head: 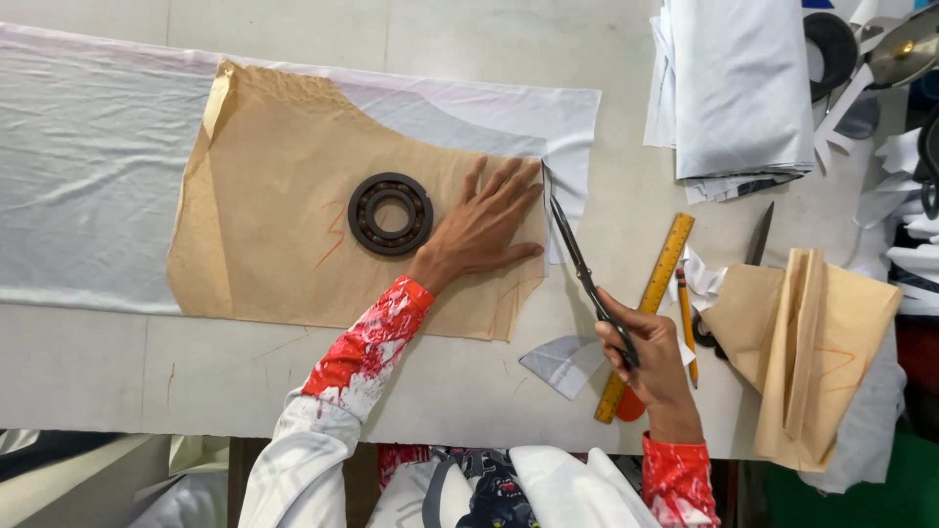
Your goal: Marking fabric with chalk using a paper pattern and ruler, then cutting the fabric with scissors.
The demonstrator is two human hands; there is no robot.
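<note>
My left hand (pixel 486 224) lies flat, fingers spread, on the right part of a tan paper pattern (pixel 274 196) that covers a sheet of white fabric (pixel 88 166). A dark round metal bearing (pixel 391 213) rests on the pattern just left of that hand. My right hand (pixel 648 352) grips black scissors (pixel 583 269). Their blades point up and left, with the tips at the pattern's right edge where the white fabric sticks out.
A yellow ruler (pixel 649 308) and a pencil (pixel 687 323) lie by my right hand. A cut scrap of fabric (pixel 565 364) sits below the pattern. Folded tan patterns (pixel 812 342), a second pair of scissors (pixel 759 235) and stacked white fabric (pixel 734 88) occupy the right side.
</note>
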